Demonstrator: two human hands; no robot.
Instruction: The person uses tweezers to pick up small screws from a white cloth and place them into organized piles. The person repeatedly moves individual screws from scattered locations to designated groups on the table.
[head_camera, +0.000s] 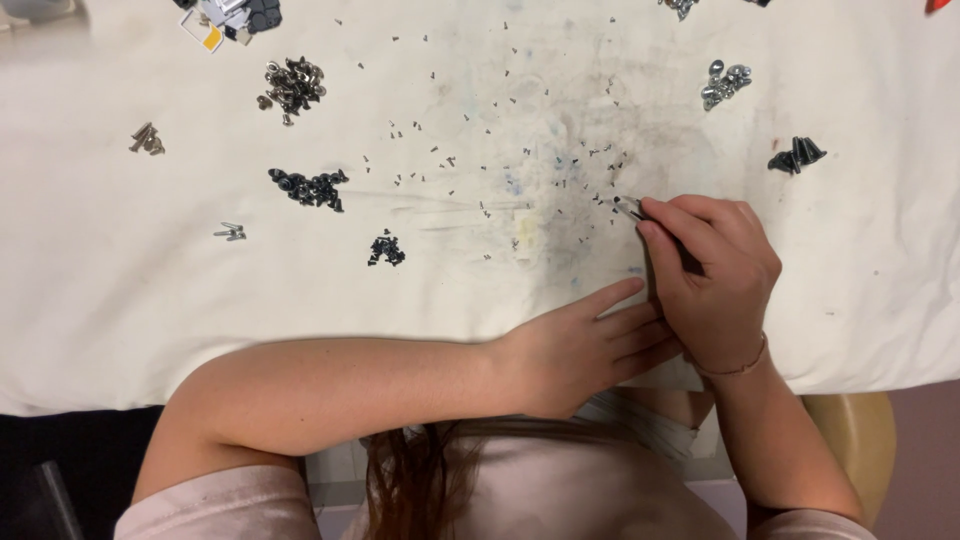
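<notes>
Pinching slim metal tweezers (630, 209), R hand (715, 275); L hand (585, 345) flat, stained cloth (120, 300)

A stained white cloth (150, 300) covers the table; a tan stool (860, 440) stands below.

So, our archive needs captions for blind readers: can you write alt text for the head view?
Seen from above, a person's right hand holds tweezers to tiny dark screws scattered on a stained white cloth, while the left hand rests flat beside it. Sorted piles of black screws and silver screws lie around the cloth.
</notes>
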